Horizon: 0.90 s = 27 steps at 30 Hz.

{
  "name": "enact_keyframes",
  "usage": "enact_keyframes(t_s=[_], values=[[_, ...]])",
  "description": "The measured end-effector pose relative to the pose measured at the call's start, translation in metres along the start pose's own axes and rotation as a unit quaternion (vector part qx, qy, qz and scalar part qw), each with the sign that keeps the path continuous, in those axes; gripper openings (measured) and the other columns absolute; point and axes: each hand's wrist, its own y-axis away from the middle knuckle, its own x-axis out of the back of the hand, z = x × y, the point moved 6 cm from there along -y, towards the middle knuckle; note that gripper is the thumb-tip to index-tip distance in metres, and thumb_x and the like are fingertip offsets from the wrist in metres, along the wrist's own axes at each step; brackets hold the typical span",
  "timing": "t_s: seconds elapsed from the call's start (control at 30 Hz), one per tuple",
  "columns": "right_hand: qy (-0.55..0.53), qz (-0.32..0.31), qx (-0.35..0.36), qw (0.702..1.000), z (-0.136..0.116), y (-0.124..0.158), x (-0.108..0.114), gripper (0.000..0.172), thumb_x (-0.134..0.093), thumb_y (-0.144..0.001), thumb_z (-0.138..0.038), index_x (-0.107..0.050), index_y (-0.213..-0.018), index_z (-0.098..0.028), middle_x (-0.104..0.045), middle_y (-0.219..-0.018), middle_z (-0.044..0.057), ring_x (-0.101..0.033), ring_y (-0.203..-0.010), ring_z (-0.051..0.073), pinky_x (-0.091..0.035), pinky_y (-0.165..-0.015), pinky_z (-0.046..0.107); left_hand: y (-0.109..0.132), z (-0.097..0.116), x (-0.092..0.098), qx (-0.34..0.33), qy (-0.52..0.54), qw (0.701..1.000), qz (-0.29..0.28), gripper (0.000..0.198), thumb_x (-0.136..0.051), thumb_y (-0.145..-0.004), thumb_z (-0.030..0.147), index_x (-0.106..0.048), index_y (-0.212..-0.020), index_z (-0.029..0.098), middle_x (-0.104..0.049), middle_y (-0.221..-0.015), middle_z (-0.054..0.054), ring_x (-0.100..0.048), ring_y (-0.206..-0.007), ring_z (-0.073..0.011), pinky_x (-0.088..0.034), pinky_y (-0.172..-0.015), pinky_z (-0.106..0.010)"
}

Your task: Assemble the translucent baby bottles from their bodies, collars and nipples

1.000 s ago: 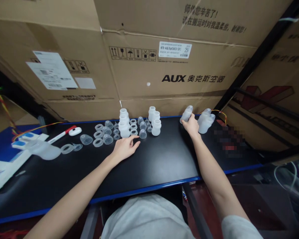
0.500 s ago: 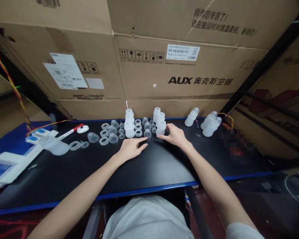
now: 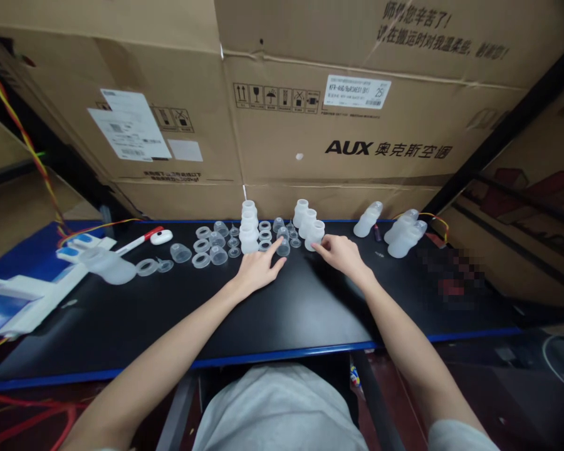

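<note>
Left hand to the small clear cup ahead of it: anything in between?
Nothing visible. The left hand stretches its index finger right up to the small clear cup, over bare black tabletop. The right hand sits to the side, fingers at the nearest white bottle-shaped piece.

The small cups (image 3: 283,248) and bottle-shaped pieces (image 3: 314,234) look like frosted, translucent plastic. The black tabletop (image 3: 310,307) is smooth and faintly glossy. Across the upper frame, the matt brown cardboard boxes (image 3: 282,150) carry white paper labels (image 3: 356,93).
</note>
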Motion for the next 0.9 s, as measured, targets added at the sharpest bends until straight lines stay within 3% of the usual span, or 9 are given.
enact_keyframes(t_s=[0.07, 0.13, 0.23, 0.33, 0.43, 0.6, 0.77, 0.9], values=[[-0.032, 0.006, 0.037, 0.999, -0.016, 0.003, -0.007, 0.025, -0.062, -0.111, -0.046, -0.078, -0.111, -0.027, -0.084, -0.092, 0.003, -0.079, -0.091, 0.024, -0.044, -0.075, 0.029, 0.001, 0.002, -0.001, -0.021, 0.028, 0.999, -0.005, 0.062, -0.060, -0.108, 0.049, -0.056, -0.166, 0.027, -0.071, -0.067, 0.001, -0.075, -0.069, -0.0249, -0.052, -0.074, -0.032], [-0.038, 0.011, 0.050, 0.998, -0.031, 0.006, -0.018, 0.026, -0.059, -0.111, -0.041, -0.076, -0.127, -0.028, -0.085, -0.096, 0.003, -0.080, -0.092, 0.025, -0.047, -0.077, 0.029, 0.003, 0.000, 0.001, -0.025, 0.053, 0.998, -0.002, 0.063, -0.061, -0.107, 0.049, -0.055, -0.166, 0.026, -0.070, -0.066, 0.003, -0.074, -0.067, -0.0231, -0.053, -0.074, -0.031], [-0.010, 0.021, 0.032, 0.999, -0.044, 0.008, -0.032, 0.029, -0.055, -0.112, -0.040, -0.076, -0.128, -0.027, -0.086, -0.101, 0.007, -0.081, -0.094, 0.027, -0.050, -0.081, 0.031, 0.005, -0.008, 0.007, 0.020, 0.028, 0.999, 0.012, 0.064, -0.062, -0.105, 0.046, -0.055, -0.166, 0.025, -0.074, -0.070, 0.001, -0.077, -0.074, -0.0255, -0.055, -0.078, -0.032], [0.000, 0.027, 0.028, 0.999, -0.051, 0.007, -0.040, 0.033, -0.053, -0.112, -0.042, -0.076, -0.131, -0.026, -0.086, -0.102, 0.008, -0.082, -0.095, 0.030, -0.053, -0.083, 0.033, 0.006, -0.016, 0.009, 0.067, -0.035, 0.997, 0.006, 0.054, -0.060, -0.105, 0.043, -0.066, -0.155, 0.025, -0.080, -0.083, -0.006, -0.081, -0.088, -0.0319, -0.057, -0.084, -0.038], [0.011, 0.015, 0.026, 0.999, -0.049, 0.003, -0.045, 0.039, -0.054, -0.111, -0.040, -0.072, -0.143, -0.025, -0.086, -0.107, 0.011, -0.082, -0.097, 0.031, -0.055, -0.085, 0.035, 0.007, -0.020, 0.009, 0.079, -0.060, 0.995, -0.006, 0.049, -0.060, -0.105, 0.043, -0.070, -0.150, 0.025, -0.083, -0.091, -0.010, -0.081, -0.092, -0.0355, -0.057, -0.085, -0.041], [0.024, 0.011, 0.009, 1.000, -0.035, -0.001, -0.046, 0.036, -0.055, -0.111, -0.040, -0.077, -0.135, -0.025, -0.086, -0.109, 0.012, -0.082, -0.101, 0.031, -0.056, -0.087, 0.034, 0.008, -0.022, 0.012, 0.083, -0.035, 0.996, 0.014, 0.040, -0.061, -0.104, 0.046, -0.075, -0.136, 0.026, -0.082, -0.085, -0.008, -0.080, -0.086, -0.0334, -0.055, -0.081, -0.038], [0.020, 0.019, -0.015, 1.000, -0.030, -0.004, -0.049, 0.039, -0.055, -0.112, -0.042, -0.077, -0.138, -0.024, -0.086, -0.111, 0.013, -0.082, -0.104, 0.032, -0.056, -0.089, 0.035, 0.009, -0.023, 0.011, 0.075, -0.027, 0.997, -0.007, 0.029, -0.063, -0.104, 0.045, -0.084, -0.114, 0.028, -0.078, -0.077, -0.005, -0.078, -0.080, -0.0301, -0.051, -0.075, -0.035], [-0.011, 0.024, -0.035, 0.999, -0.031, -0.012, -0.057, 0.046, -0.053, -0.113, -0.054, -0.076, -0.141, -0.025, -0.085, -0.112, 0.014, -0.082, -0.108, 0.033, -0.057, -0.091, 0.036, 0.013, -0.016, 0.021, 0.030, 0.038, 0.996, 0.077, 0.029, -0.064, -0.105, 0.045, -0.085, -0.113, 0.028, -0.074, -0.076, -0.002, -0.073, -0.075, -0.0215, -0.051, -0.072, -0.030]])
